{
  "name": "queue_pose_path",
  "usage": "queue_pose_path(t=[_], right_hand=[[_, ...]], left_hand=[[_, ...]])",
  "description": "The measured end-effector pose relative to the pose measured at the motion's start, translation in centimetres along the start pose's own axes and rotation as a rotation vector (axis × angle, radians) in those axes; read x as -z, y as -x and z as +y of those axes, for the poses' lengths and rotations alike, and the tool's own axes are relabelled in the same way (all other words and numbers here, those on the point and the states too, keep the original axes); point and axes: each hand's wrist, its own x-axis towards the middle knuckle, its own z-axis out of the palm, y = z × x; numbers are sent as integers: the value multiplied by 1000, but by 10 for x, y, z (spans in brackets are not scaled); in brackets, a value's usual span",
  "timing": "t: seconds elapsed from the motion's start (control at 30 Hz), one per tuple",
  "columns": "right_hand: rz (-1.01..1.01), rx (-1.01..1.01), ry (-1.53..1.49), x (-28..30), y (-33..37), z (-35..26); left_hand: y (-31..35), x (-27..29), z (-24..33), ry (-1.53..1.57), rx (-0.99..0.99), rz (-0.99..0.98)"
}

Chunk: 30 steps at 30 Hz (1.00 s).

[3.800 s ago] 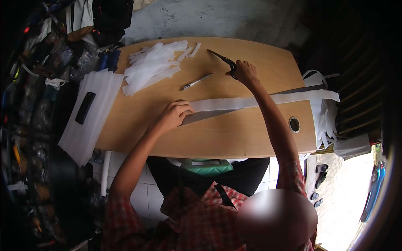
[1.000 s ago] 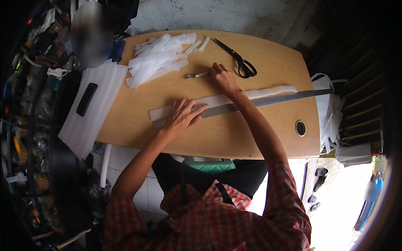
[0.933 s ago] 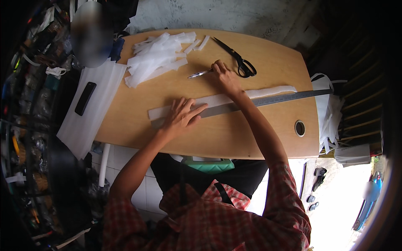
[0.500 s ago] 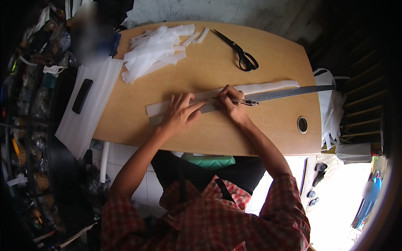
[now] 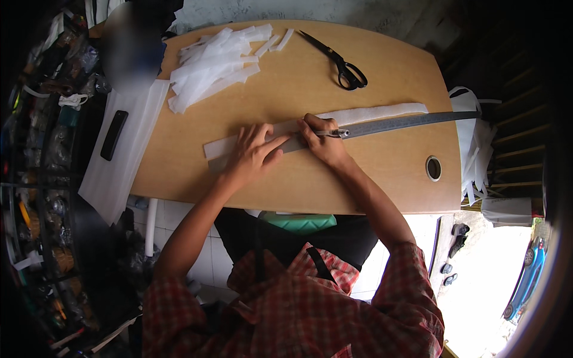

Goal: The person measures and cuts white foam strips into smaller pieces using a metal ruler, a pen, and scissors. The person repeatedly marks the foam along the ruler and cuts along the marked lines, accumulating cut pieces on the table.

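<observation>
A long grey metal ruler (image 5: 406,121) lies slantwise across the table, along the near edge of a white foam strip (image 5: 373,112). My left hand (image 5: 253,152) rests on both with its fingers spread, pressing them down near their left ends. My right hand (image 5: 325,145) is closed around a pen (image 5: 333,133), just right of the left hand's outstretched fingers. Its tip is hidden by the fingers, at the line where ruler and strip meet. Black-handled scissors (image 5: 348,75) lie farther back, blades slightly left.
Cut white strips (image 5: 209,68) are heaped at the back left of the wooden table (image 5: 394,185). A black phone (image 5: 114,135) lies on a white foam sheet (image 5: 137,143) hanging over the left edge. A round hole (image 5: 433,168) is at right, near a bag of white strips (image 5: 473,146).
My right hand with the pen has slid a little left along the ruler, closer to my left hand. The left hand stays pressed down. The whole view has shifted slightly.
</observation>
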Motion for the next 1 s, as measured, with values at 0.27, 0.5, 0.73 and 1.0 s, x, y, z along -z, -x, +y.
queue_pose_path(t=[0.27, 0.5, 0.73, 1.0], right_hand=[[25, -50, -49, 1, 2, -4], [-4, -80, -7, 1, 3, -5], [201, 28, -72, 5, -9, -13], [106, 190, 830, -3, -81, 21]], left_hand=[[0, -1, 0, -4, 6, -9], [-1, 0, 0, -4, 13, -19], [2, -1, -3, -30, -26, 8], [-2, -1, -3, 38, -26, 62]])
